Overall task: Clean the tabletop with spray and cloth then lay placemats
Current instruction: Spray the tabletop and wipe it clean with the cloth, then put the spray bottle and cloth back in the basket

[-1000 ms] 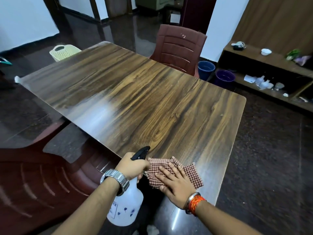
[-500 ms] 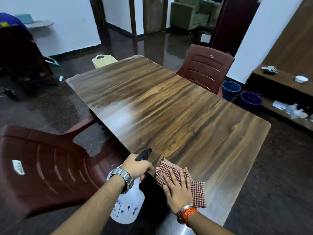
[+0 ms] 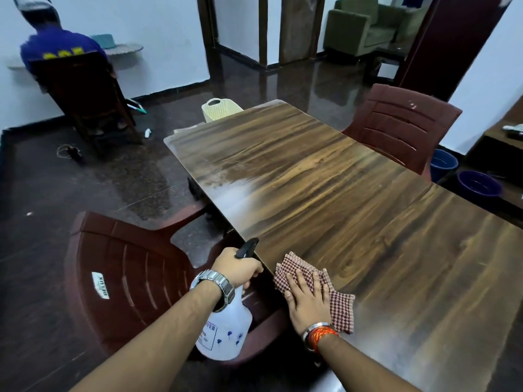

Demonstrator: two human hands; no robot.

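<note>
White walls [image 3: 164,38], dark polished stone floor [image 3: 85,188], glossy with reflections. Wood-grain table [image 3: 339,207] mid-room. Maroon chair [image 3: 127,278] at its near-left side, second chair [image 3: 402,128] at the far right. Cream basket [image 3: 219,108] past the far end. Green armchair [image 3: 365,29] through the doorway. Person [image 3: 59,49] seated back-turned at a wall shelf [image 3: 124,49], far left. Blue bucket [image 3: 443,162] and purple bucket [image 3: 478,185] on the floor, right.

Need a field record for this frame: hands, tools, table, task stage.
table: wood top, pale sheen on left side
left hand: grips spray bottle, beside table edge
right hand: flat on checked cloth, pressing it to table
chairs: one at near left, one at far side
placemats: none in view
stage: cleaning; mats not laid
</note>
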